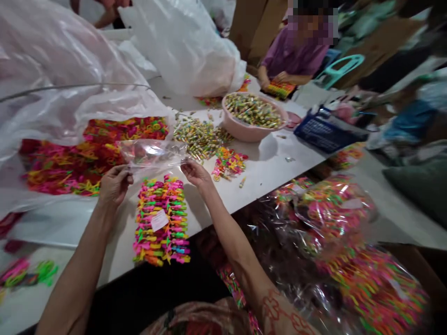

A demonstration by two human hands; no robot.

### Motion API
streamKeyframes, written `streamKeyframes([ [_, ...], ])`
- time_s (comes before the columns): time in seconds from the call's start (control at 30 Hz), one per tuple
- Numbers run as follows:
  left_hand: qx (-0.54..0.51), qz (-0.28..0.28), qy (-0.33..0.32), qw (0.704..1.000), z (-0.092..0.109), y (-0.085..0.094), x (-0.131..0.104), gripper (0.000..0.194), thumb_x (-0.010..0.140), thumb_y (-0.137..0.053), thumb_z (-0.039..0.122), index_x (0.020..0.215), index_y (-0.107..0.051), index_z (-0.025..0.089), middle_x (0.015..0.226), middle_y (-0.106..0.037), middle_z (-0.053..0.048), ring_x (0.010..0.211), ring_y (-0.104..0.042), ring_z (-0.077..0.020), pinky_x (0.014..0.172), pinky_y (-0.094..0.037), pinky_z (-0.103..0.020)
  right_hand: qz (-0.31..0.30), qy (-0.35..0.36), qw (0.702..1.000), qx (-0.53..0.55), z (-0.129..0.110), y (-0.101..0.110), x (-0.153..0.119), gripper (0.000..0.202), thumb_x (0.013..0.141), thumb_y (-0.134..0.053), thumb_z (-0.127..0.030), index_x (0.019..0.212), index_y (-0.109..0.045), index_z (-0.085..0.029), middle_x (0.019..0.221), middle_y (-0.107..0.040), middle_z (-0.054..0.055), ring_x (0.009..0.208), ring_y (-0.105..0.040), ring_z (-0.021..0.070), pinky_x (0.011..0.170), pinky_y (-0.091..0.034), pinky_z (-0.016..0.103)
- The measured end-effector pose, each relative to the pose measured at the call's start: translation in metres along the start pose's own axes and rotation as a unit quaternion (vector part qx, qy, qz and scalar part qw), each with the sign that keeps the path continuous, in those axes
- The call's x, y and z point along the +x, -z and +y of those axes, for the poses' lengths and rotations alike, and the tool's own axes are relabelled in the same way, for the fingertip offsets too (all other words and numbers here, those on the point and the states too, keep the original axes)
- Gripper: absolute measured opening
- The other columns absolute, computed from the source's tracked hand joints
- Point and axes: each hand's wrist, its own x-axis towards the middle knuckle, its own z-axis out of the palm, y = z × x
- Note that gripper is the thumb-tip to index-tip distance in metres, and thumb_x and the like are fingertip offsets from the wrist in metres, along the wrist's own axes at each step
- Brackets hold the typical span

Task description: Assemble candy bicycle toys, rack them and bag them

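Observation:
Between my two hands a clear plastic bag is stretched out above the table. My left hand pinches its left end, and my right hand pinches its right end. Just below the bag lies a block of small bright plastic toys in two rows, close to the table's front edge. A white paper slip rests on top of the block. To the right of my right hand sits a small heap of loose coloured plastic pieces.
A pink basin full of small tube-like pieces stands beyond a loose pile of them. Red sacks of plastic pieces lie left. Filled clear bags crowd the lower right. Across the table a person in purple handles similar toys.

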Motion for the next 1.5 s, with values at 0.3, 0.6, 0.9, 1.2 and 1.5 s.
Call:
streamKeyframes([
  [0.3, 0.275, 0.013, -0.065, 0.959, -0.031, 0.007, -0.031, 0.022, 0.074, -0.054, 0.039, 0.062, -0.049, 0.021, 0.051, -0.049, 0.004, 0.051, -0.047, -0.0118, 0.054, -0.037, -0.026, -0.044, 0.223, 0.902, -0.366, 0.033, 0.016, -0.028, 0.028, 0.08, -0.057, -0.033, 0.056, -0.054, -0.019, 0.061, -0.06, -0.001, 0.067, -0.061, 0.014, 0.076, -0.052, 0.029],
  [0.6, 0.338, -0.03, -0.141, 0.93, -0.049, 0.01, -0.059, 0.018, 0.081, -0.046, 0.033, 0.072, -0.056, 0.022, 0.079, -0.07, -0.006, 0.076, -0.064, -0.0187, 0.072, -0.048, -0.029, -0.07, 0.396, 0.761, -0.51, 0.055, 0.069, -0.08, 0.02, 0.081, -0.043, -0.017, 0.088, -0.061, -0.021, 0.106, -0.07, 0.011, 0.104, -0.065, 0.0208, 0.09, -0.052, 0.038],
  [0.9, 0.314, -0.109, -0.083, 0.94, -0.051, 0.018, -0.073, 0.022, 0.077, -0.046, 0.035, 0.067, -0.06, 0.021, 0.062, -0.064, -0.001, 0.058, -0.057, -0.0156, 0.057, -0.044, -0.026, -0.066, 0.244, 0.765, -0.593, 0.05, 0.072, -0.092, 0.011, 0.069, -0.046, -0.018, 0.069, -0.056, -0.022, 0.08, -0.069, 0.005, 0.079, -0.065, 0.0216, 0.075, -0.051, 0.035],
  [1.2, 0.278, -0.102, -0.011, 0.955, -0.05, 0.032, -0.099, 0.017, 0.066, -0.053, 0.036, 0.072, -0.059, 0.021, 0.066, -0.065, 0.0, 0.062, -0.057, -0.0162, 0.061, -0.044, -0.027, -0.126, 0.246, 0.771, -0.574, 0.062, 0.078, -0.125, 0.011, 0.074, -0.048, -0.018, 0.07, -0.057, -0.022, 0.071, -0.065, 0.002, 0.066, -0.059, 0.017, 0.062, -0.045, 0.027],
  [1.5, 0.162, -0.166, 0.074, 0.97, -0.033, 0.027, -0.127, 0.047, 0.064, -0.06, 0.036, 0.107, -0.064, 0.015, 0.076, -0.067, 0.0, 0.073, -0.061, -0.0173, 0.068, -0.05, -0.028, -0.109, 0.104, 0.892, -0.426, 0.074, 0.065, -0.13, 0.014, 0.072, -0.057, -0.034, 0.071, -0.055, -0.02, 0.065, -0.055, -0.003, 0.061, -0.048, 0.0124, 0.056, -0.039, 0.023],
])
